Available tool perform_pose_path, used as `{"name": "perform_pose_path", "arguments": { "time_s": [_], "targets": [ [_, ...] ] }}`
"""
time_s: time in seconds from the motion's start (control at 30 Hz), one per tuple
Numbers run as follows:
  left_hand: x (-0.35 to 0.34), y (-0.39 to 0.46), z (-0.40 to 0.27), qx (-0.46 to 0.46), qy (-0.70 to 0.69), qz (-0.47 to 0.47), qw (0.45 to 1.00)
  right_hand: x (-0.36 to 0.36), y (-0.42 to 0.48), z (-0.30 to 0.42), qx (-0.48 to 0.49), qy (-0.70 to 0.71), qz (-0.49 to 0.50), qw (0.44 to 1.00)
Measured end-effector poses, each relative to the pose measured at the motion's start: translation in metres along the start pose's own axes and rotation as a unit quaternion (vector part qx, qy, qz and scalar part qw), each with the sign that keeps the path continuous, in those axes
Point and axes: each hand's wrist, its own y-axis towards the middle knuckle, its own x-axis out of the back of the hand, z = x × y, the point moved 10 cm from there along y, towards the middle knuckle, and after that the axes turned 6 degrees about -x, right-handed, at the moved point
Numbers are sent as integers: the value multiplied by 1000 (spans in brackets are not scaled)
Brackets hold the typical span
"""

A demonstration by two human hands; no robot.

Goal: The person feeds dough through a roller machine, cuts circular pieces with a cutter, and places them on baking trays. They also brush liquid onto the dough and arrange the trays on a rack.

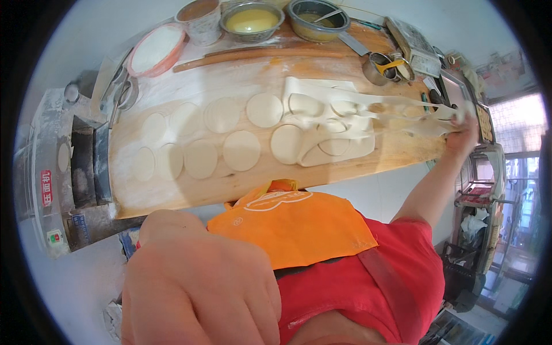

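My right hand (463,129) is stretched out past the right end of the wooden board, blurred, and grips the end of a torn web of rolled dough (401,105). The web stretches leftward in strands to a dough sheet (364,144) with round cut-outs. Folds of the web partly cover the rounds there. Further left, two rows of flat dough rounds (241,151) lie on the board, some in overlapping stacks. Close to the camera looms my left hand (202,280), back towards me, away from the dough. Its fingertips are out of the picture.
The floured board (302,177) bears a rolling pin (258,54), a pink bowl of white powder (156,49), a bowl of yellow liquid (252,20), a dark bowl (318,19) and a metal cup (379,69). A dough-pressing machine (51,172) stands left, shelves (478,194) right.
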Motion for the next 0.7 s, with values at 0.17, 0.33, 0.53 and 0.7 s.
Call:
{"name": "perform_pose_path", "arguments": {
  "time_s": [0.17,0.33,0.53,0.7],
  "targets": [
    [-10,8,59,10,-7,21,1000,-18,-41,-195,-13,-664,237,709],
    [-11,27,113,149,-76,95,981,-140,-232,-256,184,-508,496,680],
    [155,-56,160,342,277,-182,879,-131,-221,-291,77,-625,606,486],
    [297,-245,174,446,775,-46,445,-10,-44,-164,36,-550,221,805]
  ]
}}
